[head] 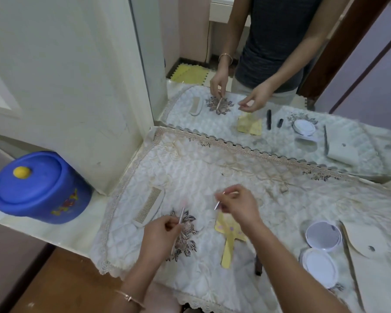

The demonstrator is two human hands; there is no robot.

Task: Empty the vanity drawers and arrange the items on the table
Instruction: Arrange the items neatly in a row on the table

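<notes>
While hovering over the cloth (190, 168), pinching a thin stick (182, 212) in left hand (160, 236), slim pick (217, 205) in right hand (239, 206).

Counted in view | comb (148, 206): 1 | thin stick (181, 216): 1 | thin metal pick (217, 205): 1 | yellow hand mirror (228, 242): 1 | open round compact (323, 236): 1 | dark tube (257, 266): 1, partly hidden | beige flap pouch (366, 240): 1 | blue lidded tub (38, 188): 1 | quilted cloth (201, 168): 1 | hands: 2, left hand (160, 233) and right hand (239, 206) | bracelet (129, 298): 1
</notes>
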